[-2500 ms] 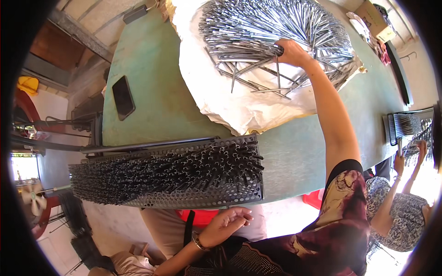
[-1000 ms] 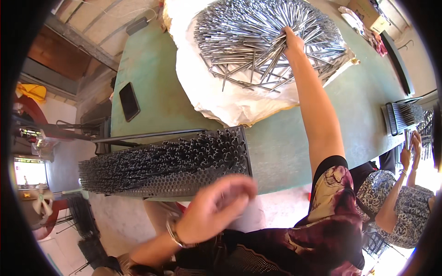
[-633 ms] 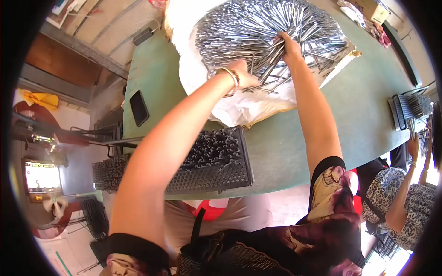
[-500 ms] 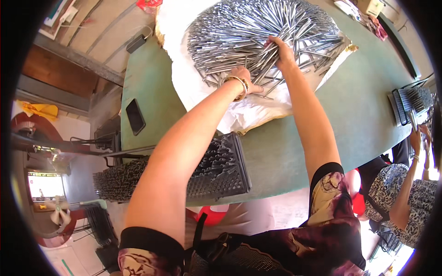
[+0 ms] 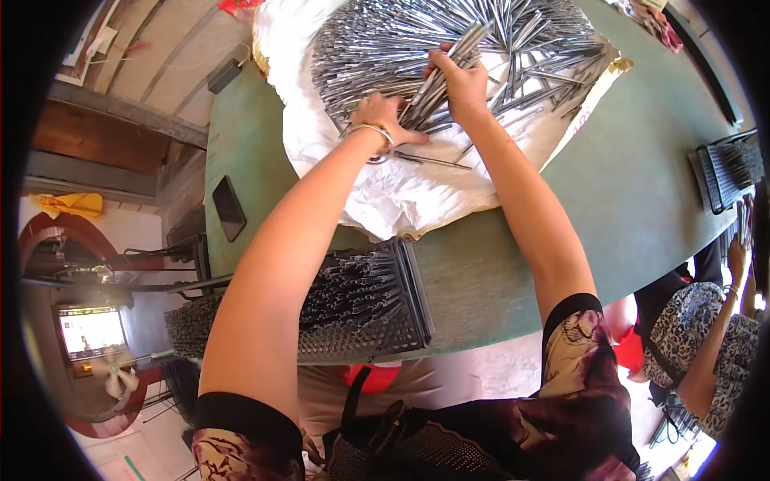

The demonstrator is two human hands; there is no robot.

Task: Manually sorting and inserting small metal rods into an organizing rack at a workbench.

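A large heap of thin silvery metal rods (image 5: pixel 377 56) is spread in a fan on a white sack (image 5: pixel 313 136). My right hand (image 5: pixel 465 84) is closed round a bundle of these metal rods (image 5: pixel 437 84), which slants from upper right to lower left. At the bundle's lower end is my left hand (image 5: pixel 381 120), its thumb and fingers apart and the rod ends against or close to its palm. Bracelets circle the left wrist. A few loose rods (image 5: pixel 437 160) lie on the sack just below the hands.
The sack lies on a green table (image 5: pixel 473 280). A black perforated rack (image 5: pixel 373 309) packed with dark pieces stands at the near edge, partly behind my left forearm. A phone (image 5: pixel 228 208) lies at left. On the right, a co-worker's hand (image 5: pixel 736 252) is beside another black rack (image 5: pixel 730 168).
My right hand has lifted the bundle out of the heap and shifted left, leaving a gap of bare sack. My left hand has moved slightly left, to the bundle's lower end.
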